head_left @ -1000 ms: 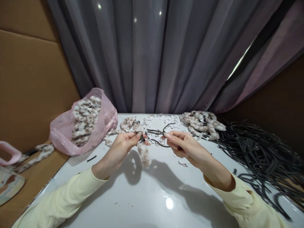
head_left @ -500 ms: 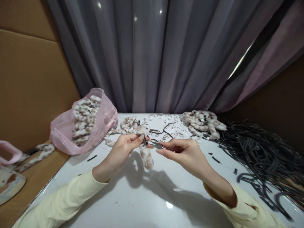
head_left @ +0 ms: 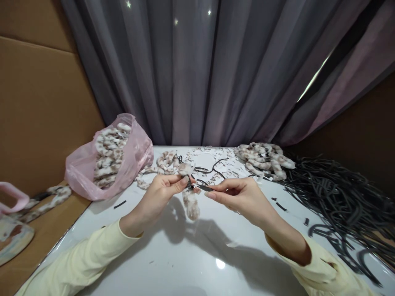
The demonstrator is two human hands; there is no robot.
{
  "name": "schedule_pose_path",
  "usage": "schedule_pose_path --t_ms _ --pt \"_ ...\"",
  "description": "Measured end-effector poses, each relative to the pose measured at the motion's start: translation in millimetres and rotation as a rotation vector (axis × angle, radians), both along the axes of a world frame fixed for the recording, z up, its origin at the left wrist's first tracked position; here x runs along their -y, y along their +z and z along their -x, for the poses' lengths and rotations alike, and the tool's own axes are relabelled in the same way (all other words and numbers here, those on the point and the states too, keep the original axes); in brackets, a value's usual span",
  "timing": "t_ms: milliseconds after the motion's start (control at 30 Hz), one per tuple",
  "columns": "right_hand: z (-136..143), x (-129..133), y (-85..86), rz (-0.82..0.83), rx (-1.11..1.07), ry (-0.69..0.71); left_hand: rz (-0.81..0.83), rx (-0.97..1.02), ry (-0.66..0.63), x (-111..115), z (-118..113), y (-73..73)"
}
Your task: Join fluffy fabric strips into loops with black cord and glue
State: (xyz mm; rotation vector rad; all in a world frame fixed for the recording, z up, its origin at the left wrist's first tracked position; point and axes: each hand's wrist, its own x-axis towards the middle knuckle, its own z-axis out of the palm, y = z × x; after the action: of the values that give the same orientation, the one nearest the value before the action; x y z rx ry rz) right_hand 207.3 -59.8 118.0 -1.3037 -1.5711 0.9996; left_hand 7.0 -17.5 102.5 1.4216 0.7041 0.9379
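Near the middle of the table, my left hand (head_left: 166,188) is closed in a pinch on a fluffy white-and-brown strap (head_left: 191,204). One end of the strap hangs below my fingers, and a black piece (head_left: 189,183) shows at the pinch. Facing it, my right hand (head_left: 236,193) is closed on slim grey tweezers (head_left: 205,188), pinched between thumb and fingers. The tips point left and meet the strap's black part. Whether they grip anything there is too small to tell.
A pink plastic bag (head_left: 143,150) of fluffy straps stands at left, and more fluffy straps (head_left: 265,158) lie at back right. Black cords (head_left: 339,193) heap on the right. Small metal pieces (head_left: 212,158) scatter at the back. A pink-handled cup (head_left: 15,234) stands at far left.
The tweezers have turned in my right hand, showing a narrower side, and that hand has shifted slightly. My left hand stays nearly still on the strap.
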Motion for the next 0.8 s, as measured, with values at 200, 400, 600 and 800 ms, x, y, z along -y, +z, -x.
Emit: schedule_pose_path --t_ms 200,400,600,800 --pt "-0.2 -0.6 -1.2 0.043 -0.011 0.035 -0.024 -0.027 0.018 0.7 0.3 -0.5" --pt "1.8 1.2 -1.7 0.040 -0.030 0.046 -0.041 -0.060 0.033 1.0 0.3 -1.6" --pt "4.5 4.2 -1.5 -0.018 -0.010 0.044 -0.024 -0.100 0.051 1.8 0.1 -2.0" --pt "8.7 9.1 -6.0 -0.108 0.033 0.010 0.056 -0.022 0.052 3.6 -2.7 -4.1"
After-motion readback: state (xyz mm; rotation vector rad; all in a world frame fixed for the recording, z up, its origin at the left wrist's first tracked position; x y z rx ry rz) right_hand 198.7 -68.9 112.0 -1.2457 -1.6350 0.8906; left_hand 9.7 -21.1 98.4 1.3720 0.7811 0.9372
